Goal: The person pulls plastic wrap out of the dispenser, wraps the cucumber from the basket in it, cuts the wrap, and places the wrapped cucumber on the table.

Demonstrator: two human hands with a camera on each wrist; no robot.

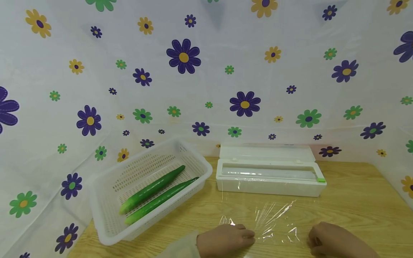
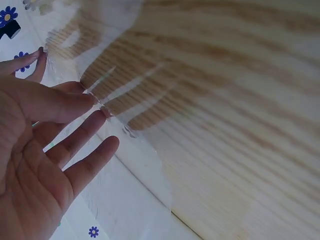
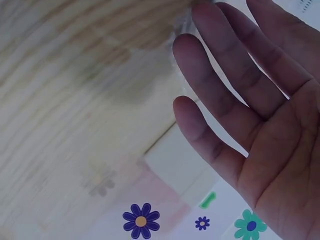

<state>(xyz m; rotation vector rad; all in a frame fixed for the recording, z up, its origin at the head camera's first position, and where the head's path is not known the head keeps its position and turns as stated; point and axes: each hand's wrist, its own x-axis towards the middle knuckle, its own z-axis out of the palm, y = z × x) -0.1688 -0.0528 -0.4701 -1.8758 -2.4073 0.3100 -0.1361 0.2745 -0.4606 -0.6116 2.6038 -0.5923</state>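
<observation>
A sheet of clear cling film [image 1: 274, 218] stretches from the roll [image 1: 267, 173] in the white dispenser box [image 1: 269, 186] toward me over the table. My left hand [image 1: 226, 239] pinches the film's near edge between thumb and fingers; in the left wrist view the left hand [image 2: 55, 135] has its outer fingers spread. The right hand [image 1: 337, 240] holds the same edge farther right, and its fingertips meet in the left wrist view. In the right wrist view the right hand [image 3: 250, 95] shows several extended fingers, while its thumb is out of frame.
A white perforated basket [image 1: 104, 218] stands left of the box with two cucumbers [image 1: 155, 188] lying in it. The box's lid [image 1: 267, 153] is raised at the back, and a green slider [image 1: 321, 180] sits at its right end. A flower-patterned sheet [image 1: 206, 79] hangs behind the wooden table.
</observation>
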